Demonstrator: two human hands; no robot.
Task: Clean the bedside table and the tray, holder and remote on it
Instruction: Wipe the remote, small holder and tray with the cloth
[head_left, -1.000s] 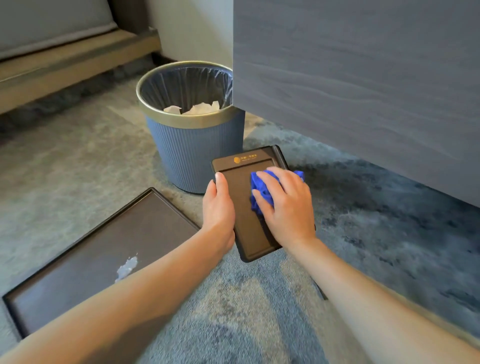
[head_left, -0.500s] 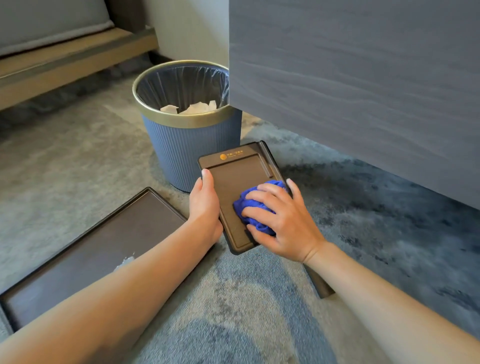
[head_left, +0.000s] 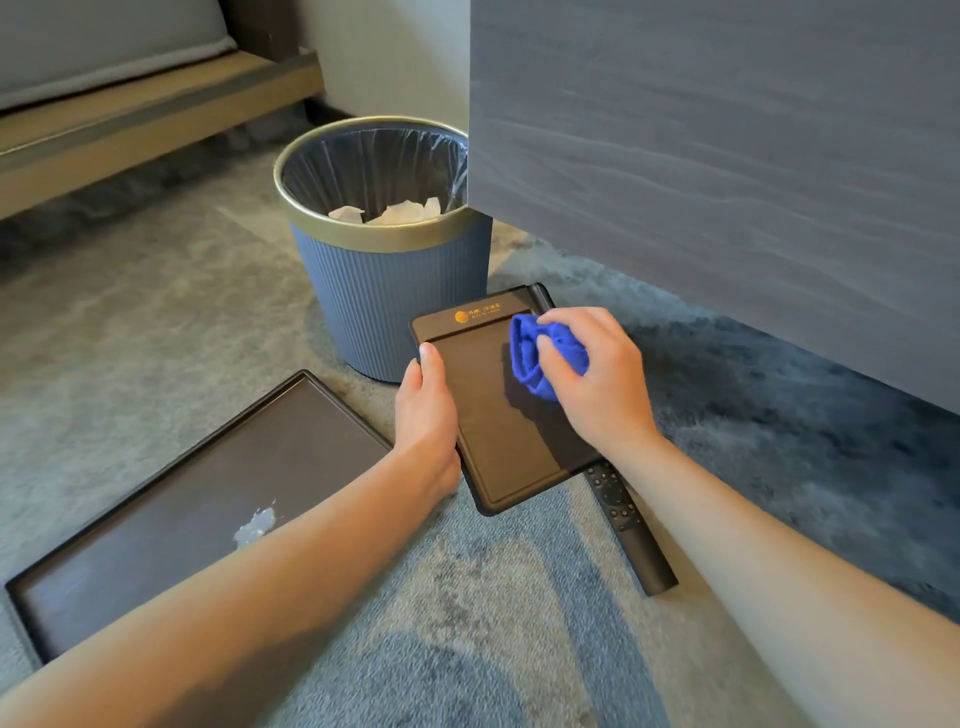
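Note:
A dark brown flat holder (head_left: 493, 447) with a gold logo at its far end lies on the carpet. My left hand (head_left: 426, 410) grips its left edge. My right hand (head_left: 597, 379) is closed on a bunched blue cloth (head_left: 540, 358) and presses it on the holder's upper right part. A black remote (head_left: 628, 530) lies on the carpet just right of the holder, partly under my right forearm. The dark rectangular tray (head_left: 171, 509) rests on the floor at the left, with a whitish smear (head_left: 254, 526) on its surface.
A blue ribbed waste bin (head_left: 384, 291) with a gold rim and crumpled tissues stands just behind the holder. The grey wood-grain side of the bedside table (head_left: 727, 171) fills the upper right. A wooden bed base (head_left: 130, 119) runs along the upper left.
My right hand carried the cloth from the holder's near right part up to its far right part. The remote has come into view beside the holder.

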